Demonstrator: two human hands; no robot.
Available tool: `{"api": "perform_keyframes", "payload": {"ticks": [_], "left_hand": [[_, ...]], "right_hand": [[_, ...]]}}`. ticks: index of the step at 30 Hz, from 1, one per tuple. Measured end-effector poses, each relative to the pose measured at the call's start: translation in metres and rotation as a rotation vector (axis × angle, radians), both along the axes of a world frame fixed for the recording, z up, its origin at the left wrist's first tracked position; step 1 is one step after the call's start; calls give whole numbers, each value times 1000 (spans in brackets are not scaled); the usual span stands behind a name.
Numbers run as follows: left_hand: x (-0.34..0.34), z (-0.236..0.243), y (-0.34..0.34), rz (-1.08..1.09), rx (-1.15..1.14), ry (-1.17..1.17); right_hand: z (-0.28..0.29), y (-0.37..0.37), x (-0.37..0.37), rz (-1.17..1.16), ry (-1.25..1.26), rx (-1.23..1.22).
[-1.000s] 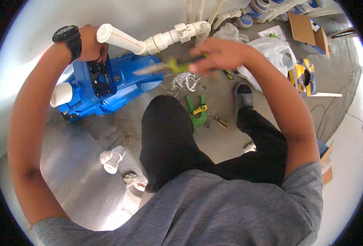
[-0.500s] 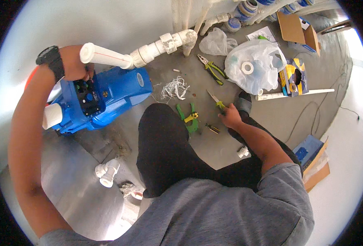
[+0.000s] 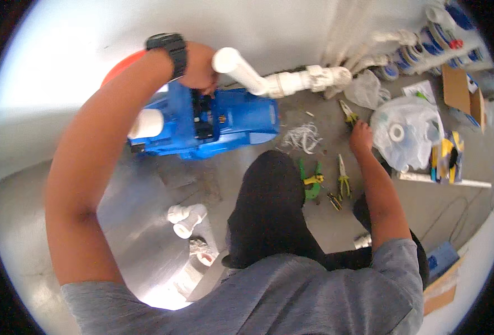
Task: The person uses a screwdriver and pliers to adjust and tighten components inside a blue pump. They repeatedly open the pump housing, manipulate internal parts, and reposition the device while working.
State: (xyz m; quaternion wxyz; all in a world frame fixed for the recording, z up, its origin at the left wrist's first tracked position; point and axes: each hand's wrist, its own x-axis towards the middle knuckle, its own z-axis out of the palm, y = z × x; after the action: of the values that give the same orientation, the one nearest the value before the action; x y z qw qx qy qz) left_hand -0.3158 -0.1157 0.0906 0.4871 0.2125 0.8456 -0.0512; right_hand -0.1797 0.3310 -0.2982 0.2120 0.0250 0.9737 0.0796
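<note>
My left hand (image 3: 201, 66) reaches past an upright white pipe (image 3: 237, 68) to the black open wiring box (image 3: 203, 120) on a blue water pump (image 3: 246, 120). Its fingers are bent down together at the box's far edge; whatever they pinch is hidden. On the right, my right hand (image 3: 361, 135) closes over the green handles of combination pliers (image 3: 347, 110), whose jaws point away from me. Long-nose pliers (image 3: 343, 181) lie on the floor nearer to me. Beside them are a green tool with a yellow part (image 3: 312, 181) and a small yellow-and-black screwdriver (image 3: 334, 201).
White string (image 3: 302, 138) lies tangled beyond my knee. A clear plastic bag (image 3: 409, 148) with white fittings stands at right, near a white pipe length (image 3: 473, 183) and an open cardboard box (image 3: 456, 89). White pipe fittings (image 3: 186, 219) rest left of my leg.
My right hand has let go of the long-nose pliers and moved farther away onto the combination pliers. My left hand stays at the wiring box. The whole view has shifted.
</note>
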Motion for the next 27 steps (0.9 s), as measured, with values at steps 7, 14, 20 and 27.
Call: {"api": "perform_keyframes", "payload": {"ticks": [7,14,20,27], "left_hand": [[-2,0,8,-184,-59,-35],[-8,-5,10,-278,-93,-34],[-10,-7,8,-303,-75,-54],[-11,-10,9,-506,-76,-9]], "right_hand": [[31,-1,14,-283,147,-468],[280,-62,84,-290,-124,-662],[360,-195,103,100,314,-639],[343,-243,93,132,433,-429]]}}
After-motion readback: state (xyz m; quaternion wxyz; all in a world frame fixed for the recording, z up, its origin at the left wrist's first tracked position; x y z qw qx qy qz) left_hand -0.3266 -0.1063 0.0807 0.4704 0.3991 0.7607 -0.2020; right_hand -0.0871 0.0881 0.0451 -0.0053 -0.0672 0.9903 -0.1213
